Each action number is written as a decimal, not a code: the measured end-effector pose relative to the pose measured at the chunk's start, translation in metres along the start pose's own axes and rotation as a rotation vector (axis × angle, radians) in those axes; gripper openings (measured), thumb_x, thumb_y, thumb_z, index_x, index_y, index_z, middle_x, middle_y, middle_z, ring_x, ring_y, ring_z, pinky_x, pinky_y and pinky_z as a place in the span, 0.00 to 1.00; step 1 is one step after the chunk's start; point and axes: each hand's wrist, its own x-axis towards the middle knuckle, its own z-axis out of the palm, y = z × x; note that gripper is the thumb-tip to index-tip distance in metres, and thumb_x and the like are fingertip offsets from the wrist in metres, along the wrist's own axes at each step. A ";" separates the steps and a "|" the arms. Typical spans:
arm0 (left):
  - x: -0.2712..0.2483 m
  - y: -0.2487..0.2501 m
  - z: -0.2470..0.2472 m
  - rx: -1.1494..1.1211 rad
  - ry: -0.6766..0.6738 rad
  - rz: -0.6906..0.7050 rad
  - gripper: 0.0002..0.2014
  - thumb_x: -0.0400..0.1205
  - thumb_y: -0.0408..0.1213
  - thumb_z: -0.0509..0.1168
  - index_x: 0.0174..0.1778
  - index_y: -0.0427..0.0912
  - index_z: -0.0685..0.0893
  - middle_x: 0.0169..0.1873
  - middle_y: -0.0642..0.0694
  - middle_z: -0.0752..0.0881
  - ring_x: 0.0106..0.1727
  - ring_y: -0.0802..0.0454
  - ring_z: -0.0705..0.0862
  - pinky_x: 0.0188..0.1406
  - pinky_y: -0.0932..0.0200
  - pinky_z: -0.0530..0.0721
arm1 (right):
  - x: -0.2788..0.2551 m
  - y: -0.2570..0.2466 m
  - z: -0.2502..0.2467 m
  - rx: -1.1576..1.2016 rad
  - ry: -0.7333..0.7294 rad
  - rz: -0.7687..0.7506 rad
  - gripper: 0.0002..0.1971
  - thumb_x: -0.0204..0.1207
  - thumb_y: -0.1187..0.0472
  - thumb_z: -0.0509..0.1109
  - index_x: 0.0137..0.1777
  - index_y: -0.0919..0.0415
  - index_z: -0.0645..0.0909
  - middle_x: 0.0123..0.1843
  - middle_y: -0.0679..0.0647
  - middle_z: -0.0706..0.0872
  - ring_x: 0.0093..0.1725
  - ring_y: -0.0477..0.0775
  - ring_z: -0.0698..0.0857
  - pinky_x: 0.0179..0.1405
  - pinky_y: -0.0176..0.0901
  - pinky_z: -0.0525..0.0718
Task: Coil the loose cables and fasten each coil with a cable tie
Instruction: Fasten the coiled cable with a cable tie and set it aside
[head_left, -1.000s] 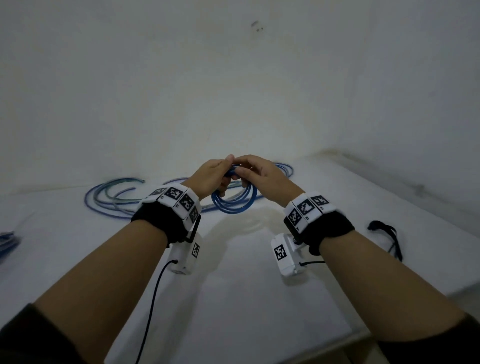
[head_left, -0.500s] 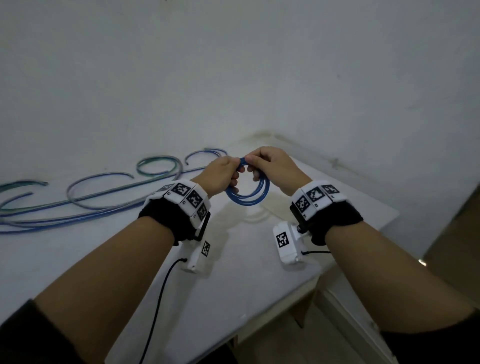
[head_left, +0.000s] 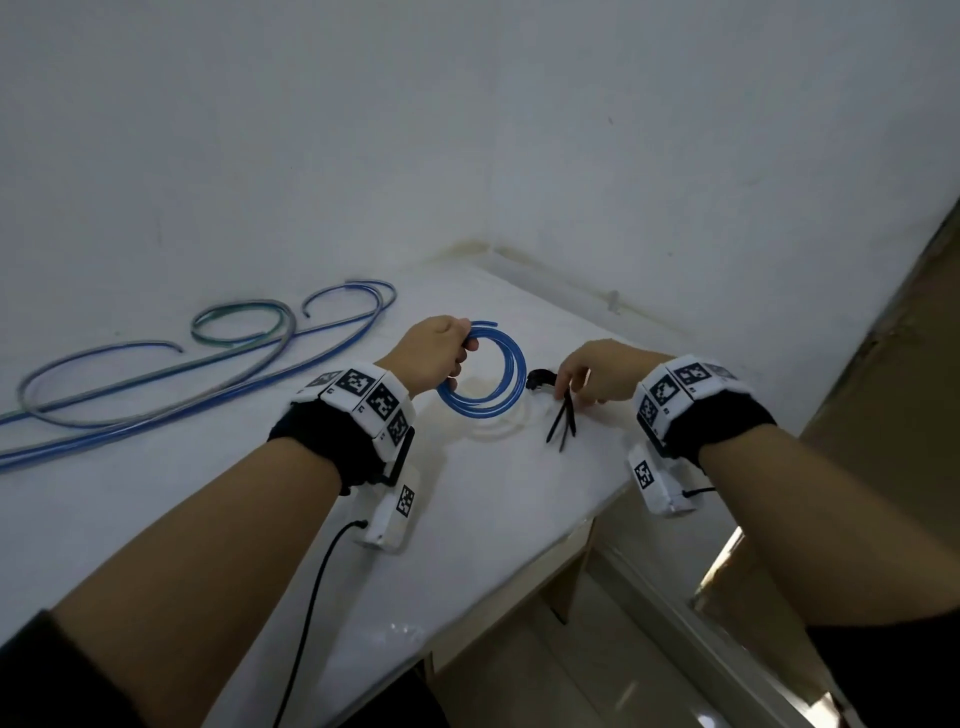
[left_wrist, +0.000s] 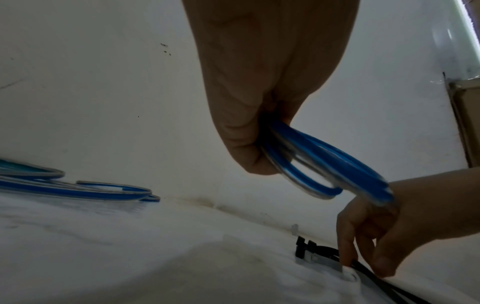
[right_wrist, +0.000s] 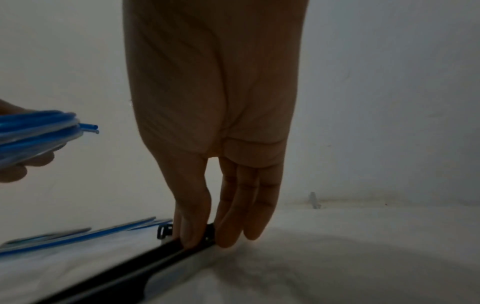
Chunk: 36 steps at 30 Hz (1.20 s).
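A small blue cable coil hangs just above the white table, and my left hand grips it at its left side. The left wrist view shows those fingers curled round the coil's strands. To the right of the coil, black cable ties lie in a small bunch on the table. My right hand reaches down onto them. In the right wrist view its thumb and fingers pinch one black tie against the tabletop. The coil's cut ends show at the left there.
Several loose blue and grey-green cables sprawl along the back left of the table near the wall. The table's front right edge drops to the floor. A small white clip sits at the right wall. A black lead hangs from my left wrist.
My right hand let go of the coil and moved right and down onto the black cable ties. The left hand now holds the coil alone. The head view swung right.
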 end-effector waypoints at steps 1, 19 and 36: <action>0.001 -0.001 0.001 0.007 -0.005 -0.003 0.17 0.87 0.39 0.48 0.34 0.41 0.74 0.26 0.48 0.67 0.25 0.53 0.65 0.27 0.59 0.70 | 0.001 0.001 0.002 -0.013 0.007 -0.011 0.13 0.72 0.71 0.70 0.53 0.56 0.87 0.45 0.53 0.83 0.42 0.53 0.81 0.45 0.43 0.83; 0.002 -0.006 -0.028 0.059 0.127 -0.018 0.18 0.86 0.39 0.48 0.32 0.40 0.74 0.26 0.47 0.67 0.24 0.52 0.65 0.26 0.59 0.69 | 0.005 -0.020 -0.008 0.669 0.254 -0.191 0.04 0.78 0.64 0.68 0.41 0.60 0.82 0.39 0.55 0.86 0.31 0.47 0.82 0.37 0.38 0.84; -0.063 -0.035 -0.162 0.230 0.621 0.137 0.17 0.86 0.39 0.49 0.34 0.43 0.75 0.29 0.49 0.75 0.36 0.45 0.73 0.42 0.51 0.72 | 0.034 -0.229 0.017 1.170 -0.005 -0.632 0.04 0.82 0.71 0.60 0.47 0.67 0.76 0.40 0.62 0.86 0.32 0.50 0.88 0.36 0.39 0.89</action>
